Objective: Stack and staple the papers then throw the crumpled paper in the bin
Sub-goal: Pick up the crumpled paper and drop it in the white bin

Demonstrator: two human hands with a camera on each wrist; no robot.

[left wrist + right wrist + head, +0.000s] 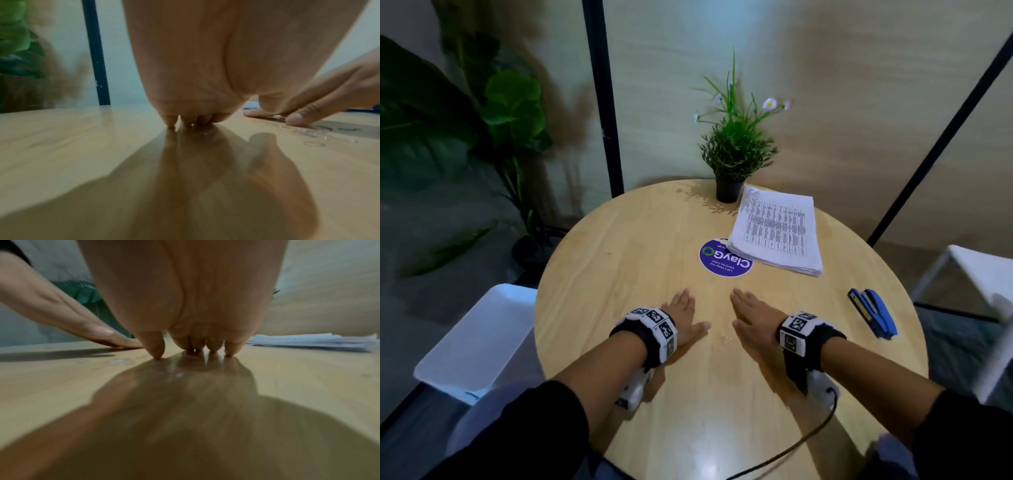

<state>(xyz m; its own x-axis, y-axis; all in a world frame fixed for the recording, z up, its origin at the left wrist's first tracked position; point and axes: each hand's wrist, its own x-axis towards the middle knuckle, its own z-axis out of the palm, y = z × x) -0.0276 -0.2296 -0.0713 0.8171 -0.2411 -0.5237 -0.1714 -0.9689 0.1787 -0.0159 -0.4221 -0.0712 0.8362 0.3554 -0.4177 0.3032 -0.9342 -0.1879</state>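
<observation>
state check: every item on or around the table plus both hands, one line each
left hand: flat on the table, fingers straight, holds nothing
right hand: flat on the table, holds nothing
papers: stacked flat on the table, untouched
stapler: lying closed on the table, right of the hands
potted plant: upright, at the far edge
round sticker: flat, partly under the papers
table: bare wood where the hands lie

Dim room, bluish cast. Soft glare on table (619,240) near edge; plant (736,150) throws shadow fwd. Head view bends at edges, right side motion-blurred. Wrist views: heavy fisheye, foreground out of focus, glossy reflections.
</observation>
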